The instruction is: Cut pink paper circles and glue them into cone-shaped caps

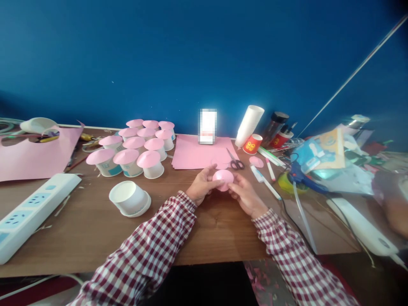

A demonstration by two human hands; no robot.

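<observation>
A small round piece of pink paper (pixel 222 180) is held over the front of the table. My left hand (pixel 204 183) grips it from the left, thumb on its face. From the right, my right hand (pixel 245 191) pinches its lower edge. Just behind my fingers lie a pair of dark-handled scissors (pixel 236 163) and a stack of pink paper sheets (pixel 188 153). Several paper cups, each topped with a shallow pink paper cone (pixel 149 159), stand in rows to the left. Nearer to me is an uncapped white cup (pixel 130 197) with a wide rim at its base.
At far left are a white power strip (pixel 38 212) and a cut pink sheet (pixel 35 155). Stacked white cups (pixel 250 125), a red cup (pixel 253 144), a pen (pixel 265 182) and a blue glue gun (pixel 302 176) with its cord occupy the right. A second power strip (pixel 360 227) lies beyond them.
</observation>
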